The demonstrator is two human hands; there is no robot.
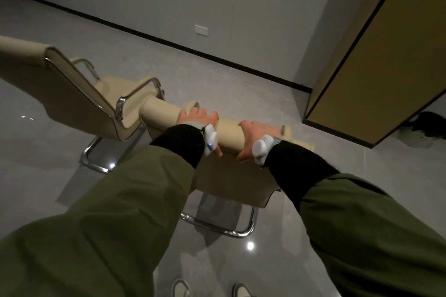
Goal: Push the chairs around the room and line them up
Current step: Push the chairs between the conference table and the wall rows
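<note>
Glossy grey floor (217, 75) should let the near chair (231, 183) slide; both hands (200, 119) (253, 134) grip its padded top roll (231, 132).

the cream padded chair with the rolled top (166, 116) is showing a pale beige colour, and its bent tube base (222, 229) is shining silver. the second cream chair with chrome armrests (79, 94) is showing the same beige with silver metal. the long jacket sleeves (108, 212) are looking olive green, with black cuffs (183, 142). the white wrist devices (210, 141) are carrying one small blue light. the glossy tile floor (60, 31) is looking grey, the wall skirting line (169, 41) black, and the tall wooden panel (376, 55) yellow-brown with a dark edge.
</note>
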